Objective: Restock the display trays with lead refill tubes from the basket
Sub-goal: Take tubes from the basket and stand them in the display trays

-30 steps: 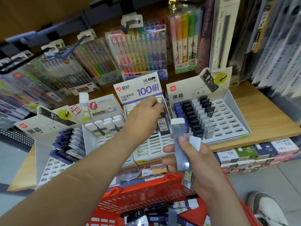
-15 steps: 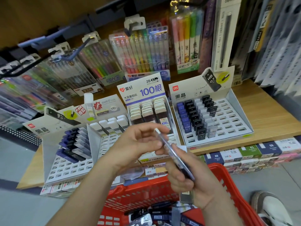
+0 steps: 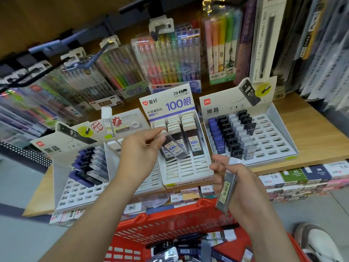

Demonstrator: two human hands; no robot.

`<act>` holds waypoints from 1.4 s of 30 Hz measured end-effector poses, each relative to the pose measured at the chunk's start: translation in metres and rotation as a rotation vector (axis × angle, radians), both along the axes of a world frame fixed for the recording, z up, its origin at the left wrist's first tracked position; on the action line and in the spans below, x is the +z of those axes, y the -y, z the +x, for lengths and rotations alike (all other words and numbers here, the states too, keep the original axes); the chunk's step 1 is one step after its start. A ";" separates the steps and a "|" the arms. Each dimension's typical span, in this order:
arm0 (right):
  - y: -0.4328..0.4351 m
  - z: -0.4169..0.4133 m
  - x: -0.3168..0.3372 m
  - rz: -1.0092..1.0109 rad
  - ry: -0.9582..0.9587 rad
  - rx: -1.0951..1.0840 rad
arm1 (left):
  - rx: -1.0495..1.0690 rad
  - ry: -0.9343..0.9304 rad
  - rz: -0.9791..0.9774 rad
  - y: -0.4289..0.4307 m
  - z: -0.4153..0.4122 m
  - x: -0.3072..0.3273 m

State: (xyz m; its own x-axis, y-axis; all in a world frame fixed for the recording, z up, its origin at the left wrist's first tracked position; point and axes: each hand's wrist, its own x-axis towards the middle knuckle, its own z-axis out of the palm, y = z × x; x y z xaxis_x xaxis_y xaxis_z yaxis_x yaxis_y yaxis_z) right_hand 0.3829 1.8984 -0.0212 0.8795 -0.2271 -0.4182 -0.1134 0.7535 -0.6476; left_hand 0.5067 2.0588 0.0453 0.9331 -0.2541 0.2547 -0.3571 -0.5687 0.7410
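Observation:
My left hand (image 3: pixel 140 150) pinches a white-capped lead refill tube (image 3: pixel 172 145) by its cap and holds it tilted above the middle display tray (image 3: pixel 186 173), whose back rows hold similar tubes. My right hand (image 3: pixel 233 183) grips another grey tube (image 3: pixel 225 191) upright, over the far rim of the red basket (image 3: pixel 164 225). Several loose tubes (image 3: pixel 190 244) lie in the basket. The right tray (image 3: pixel 272 137) carries blue, black and white HB 0.7 tubes on its left half. The left tray (image 3: pixel 75 193) has dark blue and black tubes.
All trays stand on a wooden shelf (image 3: pixel 317 137). Packs of coloured pens (image 3: pixel 170 59) hang on hooks behind them. Small boxed goods (image 3: pixel 302 176) line the shelf below. A white shoe (image 3: pixel 321 242) shows on the floor at lower right.
My left hand took one tube from my right hand and carried it up toward the middle tray. My right hand dropped slightly, keeping one tube.

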 end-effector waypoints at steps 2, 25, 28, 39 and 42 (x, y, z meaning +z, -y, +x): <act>-0.001 0.001 0.001 0.031 0.028 -0.003 | -0.020 0.079 0.095 0.004 0.003 -0.006; -0.009 -0.002 0.008 0.032 0.071 0.163 | -0.175 0.333 0.354 0.018 0.011 -0.026; -0.010 -0.003 0.007 -0.063 0.008 0.145 | -0.142 0.328 0.348 0.024 0.012 -0.024; -0.013 -0.003 -0.003 0.122 0.081 0.162 | -0.040 0.378 0.428 0.028 0.013 -0.025; -0.014 -0.004 -0.001 0.045 0.086 0.182 | -0.205 -0.242 0.176 0.029 -0.018 -0.007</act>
State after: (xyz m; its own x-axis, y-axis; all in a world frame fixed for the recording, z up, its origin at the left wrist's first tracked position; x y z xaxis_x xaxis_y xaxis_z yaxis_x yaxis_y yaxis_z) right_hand 0.3791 1.9126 -0.0219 0.9371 -0.0436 -0.3463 -0.1965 0.7542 -0.6265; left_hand 0.4888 2.0295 0.0378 0.8861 -0.4623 -0.0321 -0.3028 -0.6301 0.7150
